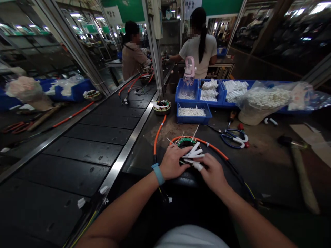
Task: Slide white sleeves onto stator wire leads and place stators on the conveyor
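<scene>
Beside the conveyor point(82, 155), at the near edge of the bench point(142, 151), the left hand point(172, 162) lies against the left side of a wound ring point(185, 141), thumb and forefinger apart, any grip hidden. Rightward, white sleeves point(194, 153) fan out toward the right hand point(212, 172), whose fingertips are at them, though I cannot tell whether they pinch one; the step appears to be arranging sleeves at the ring, and the next move calls for a steady ring and fine fingertip control.
</scene>
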Tool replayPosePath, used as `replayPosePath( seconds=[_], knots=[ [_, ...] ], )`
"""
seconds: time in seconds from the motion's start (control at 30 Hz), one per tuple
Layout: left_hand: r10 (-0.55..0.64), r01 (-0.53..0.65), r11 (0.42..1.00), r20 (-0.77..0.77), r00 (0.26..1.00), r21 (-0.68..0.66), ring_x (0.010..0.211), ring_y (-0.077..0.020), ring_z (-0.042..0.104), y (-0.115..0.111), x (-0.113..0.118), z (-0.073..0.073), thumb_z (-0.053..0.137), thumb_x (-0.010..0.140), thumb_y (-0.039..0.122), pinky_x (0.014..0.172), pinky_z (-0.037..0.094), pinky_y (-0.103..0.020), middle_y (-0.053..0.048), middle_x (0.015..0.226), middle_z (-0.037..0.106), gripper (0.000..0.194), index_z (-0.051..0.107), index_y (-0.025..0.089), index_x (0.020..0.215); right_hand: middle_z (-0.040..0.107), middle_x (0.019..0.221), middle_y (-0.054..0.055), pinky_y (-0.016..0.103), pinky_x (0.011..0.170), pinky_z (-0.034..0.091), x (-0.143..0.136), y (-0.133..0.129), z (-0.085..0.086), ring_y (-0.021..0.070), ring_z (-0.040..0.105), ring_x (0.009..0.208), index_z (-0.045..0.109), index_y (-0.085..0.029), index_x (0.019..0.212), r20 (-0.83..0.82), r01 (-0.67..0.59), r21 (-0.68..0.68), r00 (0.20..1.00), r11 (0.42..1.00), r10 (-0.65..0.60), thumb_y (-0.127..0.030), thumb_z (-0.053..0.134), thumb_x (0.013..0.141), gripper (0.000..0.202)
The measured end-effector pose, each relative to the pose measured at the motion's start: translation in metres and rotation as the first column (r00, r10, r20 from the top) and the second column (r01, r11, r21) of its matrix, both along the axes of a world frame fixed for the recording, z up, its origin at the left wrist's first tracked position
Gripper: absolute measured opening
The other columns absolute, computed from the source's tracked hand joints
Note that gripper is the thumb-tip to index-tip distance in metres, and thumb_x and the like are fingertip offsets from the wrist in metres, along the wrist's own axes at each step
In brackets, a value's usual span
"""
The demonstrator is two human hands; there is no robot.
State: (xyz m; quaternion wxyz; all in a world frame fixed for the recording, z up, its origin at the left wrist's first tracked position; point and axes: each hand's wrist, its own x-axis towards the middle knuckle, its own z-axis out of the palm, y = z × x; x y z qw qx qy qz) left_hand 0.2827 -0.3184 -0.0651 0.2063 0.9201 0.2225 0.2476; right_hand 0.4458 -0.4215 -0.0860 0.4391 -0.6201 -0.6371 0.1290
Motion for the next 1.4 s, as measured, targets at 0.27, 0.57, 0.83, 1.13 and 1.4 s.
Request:
replayPosePath(
  seconds=[0.27,0.57,0.83,1.13,1.4],
  knots=[
    [0.094,-0.093,0.995,0.008,0.996,-0.045,0.089,-0.0213,0.057,-0.009,0.008,0.008,0.065,0.074,0.029,0.097,0.032,-0.044,-0.004,0.097,0.067,0.04,0.059,0.023,0.113,0.054,0.073,0.001,0.027,0.065,0.042,0.016,0.019,0.004,0.0162,0.053,0.071,0.069,-0.021,0.088,-0.162,-0.049,-0.2,0.987,0.979,0.016,-0.029,0.061,0.077,0.016],
    [0.241,-0.246,0.968,-0.078,0.967,-0.057,0.09,-0.0227,0.057,-0.024,0.019,0.02,0.063,0.072,0.022,0.096,0.033,-0.046,-0.003,0.095,0.067,0.036,0.06,0.024,0.108,0.061,0.097,0.005,0.032,0.078,0.046,0.02,-0.008,0.035,0.0181,0.057,0.086,0.055,-0.022,0.114,-0.05,-0.108,-0.012,0.993,0.994,0.107,-0.022,0.057,0.08,0.035],
    [0.221,-0.221,0.975,-0.001,0.975,-0.025,0.098,-0.0219,0.055,-0.026,0.018,0.013,0.059,0.074,0.018,0.102,0.026,-0.046,-0.004,0.1,0.065,0.044,0.053,0.022,0.117,0.064,0.093,0.005,0.03,0.079,0.047,0.009,-0.022,0.018,0.0166,0.06,0.088,0.062,-0.022,0.098,-0.155,-0.039,0.101,0.986,0.994,0.055,-0.012,0.047,0.083,0.023],
    [0.016,-0.027,0.971,-0.047,0.999,-0.237,0.093,-0.0202,0.058,0.004,0.005,0.021,0.065,0.067,0.016,0.099,0.028,-0.041,0.001,0.085,0.068,0.059,0.046,0.019,0.123,0.065,0.083,0.004,0.03,0.073,0.046,-0.001,-0.01,0.0,0.0171,0.06,0.079,0.067,-0.02,0.08,-0.457,0.083,-0.092,0.882,0.992,-0.116,-0.018,0.057,0.073,0.012],
    [-0.095,-0.055,0.916,-0.347,0.933,-0.398,0.069,-0.0144,0.059,0.021,0.017,0.044,0.056,0.08,0.035,0.073,0.041,-0.027,0.001,0.074,0.066,0.039,0.058,0.015,0.114,0.053,0.065,-0.005,0.023,0.057,0.041,0.013,0.011,0.003,0.0115,0.051,0.059,0.047,-0.02,0.094,-0.583,-0.037,-0.272,0.801,0.962,-0.134,-0.021,0.064,0.063,0.036]
  ],
)
